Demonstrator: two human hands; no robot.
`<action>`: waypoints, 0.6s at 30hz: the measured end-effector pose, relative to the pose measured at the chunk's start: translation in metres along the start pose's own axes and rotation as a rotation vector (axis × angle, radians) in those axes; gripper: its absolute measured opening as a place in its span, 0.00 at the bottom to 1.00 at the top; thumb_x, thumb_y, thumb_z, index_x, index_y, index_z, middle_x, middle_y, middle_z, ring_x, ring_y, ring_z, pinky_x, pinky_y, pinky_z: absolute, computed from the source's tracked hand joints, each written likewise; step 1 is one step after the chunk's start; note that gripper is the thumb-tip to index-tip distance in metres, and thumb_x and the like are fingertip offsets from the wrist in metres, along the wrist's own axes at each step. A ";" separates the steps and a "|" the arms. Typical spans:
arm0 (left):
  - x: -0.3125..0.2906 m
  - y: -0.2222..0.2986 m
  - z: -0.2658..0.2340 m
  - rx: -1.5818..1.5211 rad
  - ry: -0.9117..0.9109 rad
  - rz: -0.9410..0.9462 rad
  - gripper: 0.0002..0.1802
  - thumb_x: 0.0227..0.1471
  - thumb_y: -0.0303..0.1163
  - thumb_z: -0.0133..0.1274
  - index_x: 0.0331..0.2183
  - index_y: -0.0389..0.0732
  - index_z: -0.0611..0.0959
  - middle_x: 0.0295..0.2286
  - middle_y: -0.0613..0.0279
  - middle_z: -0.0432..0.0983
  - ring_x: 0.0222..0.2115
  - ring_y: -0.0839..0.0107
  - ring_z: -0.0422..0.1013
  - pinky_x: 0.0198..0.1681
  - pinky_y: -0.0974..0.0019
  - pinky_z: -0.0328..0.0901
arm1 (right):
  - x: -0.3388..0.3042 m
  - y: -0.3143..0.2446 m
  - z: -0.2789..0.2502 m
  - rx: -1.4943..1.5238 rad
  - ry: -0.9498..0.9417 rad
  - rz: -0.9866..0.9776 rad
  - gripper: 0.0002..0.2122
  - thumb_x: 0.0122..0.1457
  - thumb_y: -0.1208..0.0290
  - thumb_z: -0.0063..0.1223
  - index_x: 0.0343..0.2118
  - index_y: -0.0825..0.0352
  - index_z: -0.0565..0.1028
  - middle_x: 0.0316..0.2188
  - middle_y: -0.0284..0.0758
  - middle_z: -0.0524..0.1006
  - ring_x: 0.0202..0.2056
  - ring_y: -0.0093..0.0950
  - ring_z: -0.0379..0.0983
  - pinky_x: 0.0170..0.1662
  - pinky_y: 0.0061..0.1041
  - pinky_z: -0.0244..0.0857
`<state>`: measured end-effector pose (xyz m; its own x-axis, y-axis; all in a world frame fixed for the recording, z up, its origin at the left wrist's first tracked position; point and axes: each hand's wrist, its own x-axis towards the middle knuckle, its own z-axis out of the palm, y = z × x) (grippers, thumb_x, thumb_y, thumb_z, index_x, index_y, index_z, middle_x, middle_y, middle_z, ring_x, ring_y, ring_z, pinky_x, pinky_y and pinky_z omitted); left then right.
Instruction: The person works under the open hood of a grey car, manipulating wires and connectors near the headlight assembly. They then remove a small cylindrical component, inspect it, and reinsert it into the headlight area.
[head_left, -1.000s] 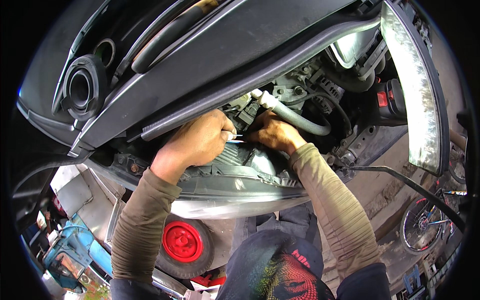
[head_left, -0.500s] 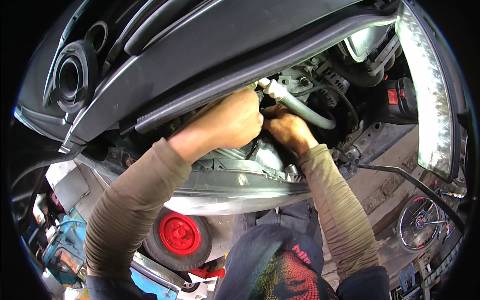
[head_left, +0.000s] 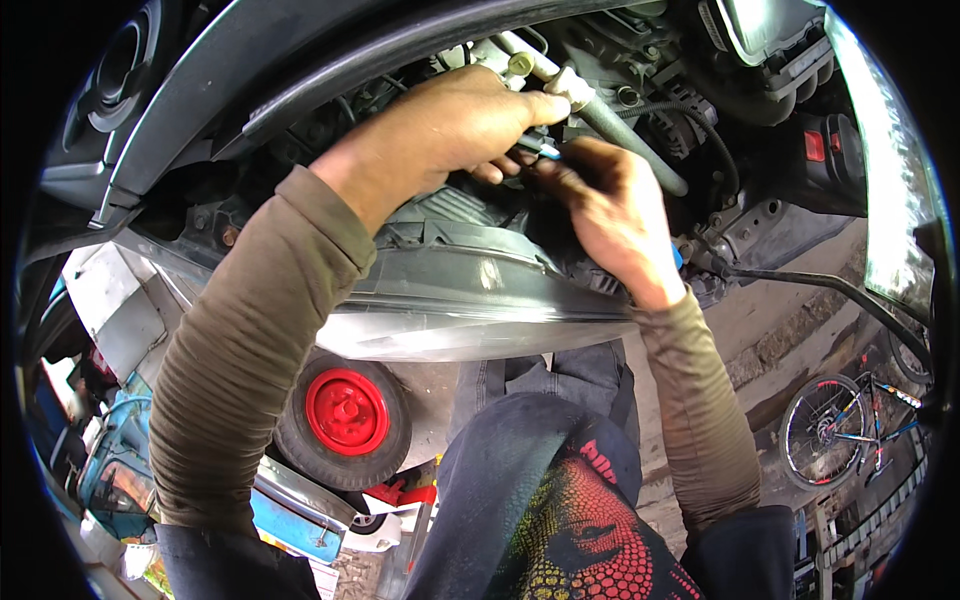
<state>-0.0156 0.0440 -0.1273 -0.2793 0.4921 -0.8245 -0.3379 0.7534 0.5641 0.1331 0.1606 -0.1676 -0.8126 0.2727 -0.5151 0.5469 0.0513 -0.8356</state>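
Both of my hands are inside the open engine bay. My left hand [head_left: 465, 125] has its thumb stretched toward a pale hose fitting [head_left: 570, 90], its other fingers curled below. Between the two hands is a small dark piece with a white and light-blue end [head_left: 543, 150]; its kind is hard to make out. The left fingers close on its dark part, while my right hand [head_left: 615, 205] pinches near the bright end. A thick grey hose [head_left: 635, 145] runs from the fitting down past the right hand's fingers.
The headlight [head_left: 895, 170] stands at the right, and the front bumper [head_left: 470, 335] crosses below my hands. A thin dark rod [head_left: 830, 285] slants right. Beyond the bumper are a wheel with a red rim [head_left: 347, 410] and a bicycle [head_left: 825, 430].
My hands have drawn back from deeper in the bay, and the small piece with its light-blue end has come into sight between them. The view has shifted, showing more around the hose fitting.
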 end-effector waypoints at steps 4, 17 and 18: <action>-0.001 -0.003 -0.011 0.065 -0.038 0.006 0.28 0.63 0.55 0.47 0.46 0.39 0.82 0.38 0.61 0.81 0.40 0.73 0.73 0.46 0.62 0.68 | -0.014 -0.016 -0.016 0.160 0.119 0.016 0.09 0.58 0.71 0.59 0.33 0.75 0.78 0.20 0.32 0.76 0.24 0.17 0.67 0.29 0.23 0.63; 0.022 -0.002 0.021 1.050 0.108 0.686 0.11 0.47 0.23 0.59 0.35 0.29 0.84 0.29 0.40 0.79 0.36 0.45 0.77 0.42 0.51 0.71 | -0.046 -0.017 -0.057 -0.972 0.201 -0.315 0.08 0.55 0.73 0.57 0.38 0.65 0.81 0.29 0.39 0.78 0.34 0.41 0.77 0.38 0.35 0.71; 0.023 -0.003 0.020 1.045 0.106 0.773 0.13 0.45 0.25 0.62 0.35 0.28 0.84 0.28 0.42 0.79 0.34 0.46 0.77 0.41 0.52 0.71 | -0.046 -0.013 -0.057 -0.990 0.209 -0.315 0.08 0.54 0.73 0.57 0.38 0.65 0.81 0.29 0.38 0.77 0.35 0.41 0.77 0.39 0.35 0.71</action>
<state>-0.0031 0.0622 -0.1492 -0.1714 0.9476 -0.2695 0.7825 0.2971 0.5472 0.1742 0.2019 -0.1223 -0.9469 0.2660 -0.1803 0.3145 0.8827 -0.3492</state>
